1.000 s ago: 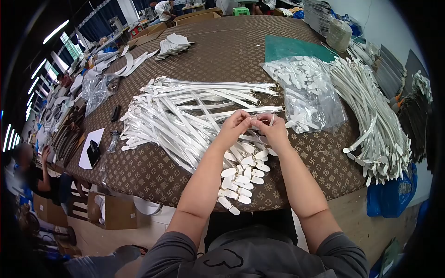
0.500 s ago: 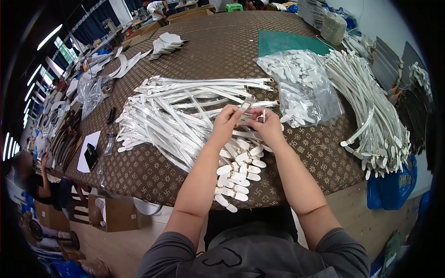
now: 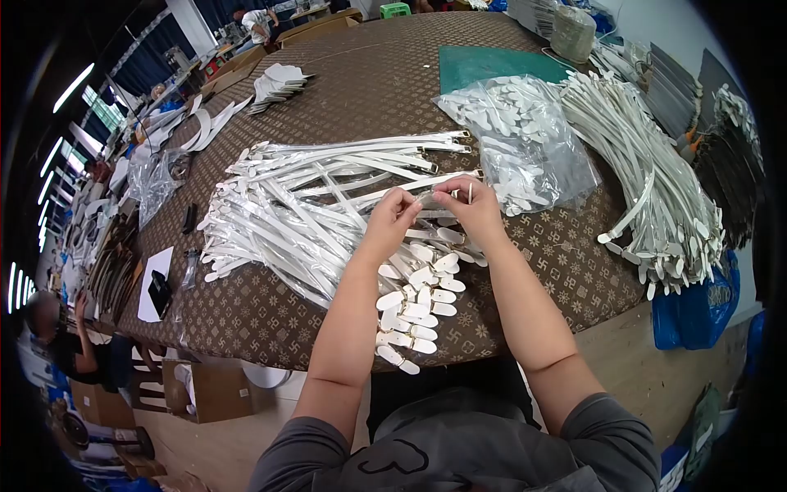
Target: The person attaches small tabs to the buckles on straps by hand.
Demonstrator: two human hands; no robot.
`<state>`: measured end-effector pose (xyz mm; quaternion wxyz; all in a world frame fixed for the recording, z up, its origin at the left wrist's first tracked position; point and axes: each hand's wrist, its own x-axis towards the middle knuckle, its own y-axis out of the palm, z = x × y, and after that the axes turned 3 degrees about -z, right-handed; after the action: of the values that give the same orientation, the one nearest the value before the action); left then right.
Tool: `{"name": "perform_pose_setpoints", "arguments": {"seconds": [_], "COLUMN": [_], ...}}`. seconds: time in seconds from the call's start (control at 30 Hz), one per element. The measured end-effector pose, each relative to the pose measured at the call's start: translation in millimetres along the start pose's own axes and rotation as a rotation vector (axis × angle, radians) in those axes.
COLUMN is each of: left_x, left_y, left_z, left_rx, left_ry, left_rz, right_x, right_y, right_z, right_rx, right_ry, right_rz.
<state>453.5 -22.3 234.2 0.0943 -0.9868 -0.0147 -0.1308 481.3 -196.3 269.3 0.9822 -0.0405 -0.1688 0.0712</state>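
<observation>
Both hands meet above the middle of a patterned brown tabletop (image 3: 541,279). My left hand (image 3: 395,215) pinches one side of a small pale piece (image 3: 426,199), and my right hand (image 3: 471,207) pinches its other side; the fingers cover much of it. A white strip stands up between the fingers of my right hand. Beneath and to the left lies a large pile of white straps (image 3: 287,213) in clear plastic, some with metal buckles. Nearer my body, an overlapping row of white rounded tabs (image 3: 418,316) reaches the table edge.
To the right are a clear bag of white pieces (image 3: 533,139), a green mat (image 3: 492,67) and a long strap bundle (image 3: 648,172). White pieces (image 3: 279,84) stack at the back left. A phone-like black object (image 3: 159,293) and another person (image 3: 74,336) are left.
The small piece between my hands has turned from upright to lower and flatter, and my fingers have drawn closer around it. The view has shifted slightly.
</observation>
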Motion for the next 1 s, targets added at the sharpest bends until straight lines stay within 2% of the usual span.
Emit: {"name": "perform_pose_setpoints", "arguments": {"seconds": [0.07,0.2,0.3,0.33,0.43,0.47,0.57,0.7,0.87,1.0], "left_x": [-1,-3,-2,-2,-4,-4,-2,-2,-3,-9], "left_y": [-1,-2,-1,0,4,5,0,-5,-9,0], "left_z": [-2,-4,-12,-15,-27,-29,-12,-5,-4,-30], "left_rx": [-0.142,-0.224,-0.101,-0.040,-0.067,-0.081,-0.125,-0.178,-0.346,-0.478], "left_ry": [-0.063,-0.080,-0.037,-0.015,0.015,0.028,-0.015,-0.052,-0.006,-0.010], "left_rz": [0.005,0.034,-0.007,-0.026,-0.053,-0.064,-0.055,0.013,0.123,-0.019], "right_x": [-1,1,0,1,1,0,-4,-2,-3,-7], "right_y": [1,1,2,1,-4,-2,5,7,11,18], "right_z": [1,-6,-2,0,8,8,7,-3,-13,-12], "right_rx": [0.005,0.067,0.127,0.128,0.210,0.209,0.119,-0.043,0.100,0.018], "right_ry": [0.034,0.056,0.216,0.212,0.387,0.385,0.085,0.143,0.131,0.041], "right_rz": [0.028,0.081,0.119,0.123,0.109,0.113,0.047,0.062,0.128,0.154]}}
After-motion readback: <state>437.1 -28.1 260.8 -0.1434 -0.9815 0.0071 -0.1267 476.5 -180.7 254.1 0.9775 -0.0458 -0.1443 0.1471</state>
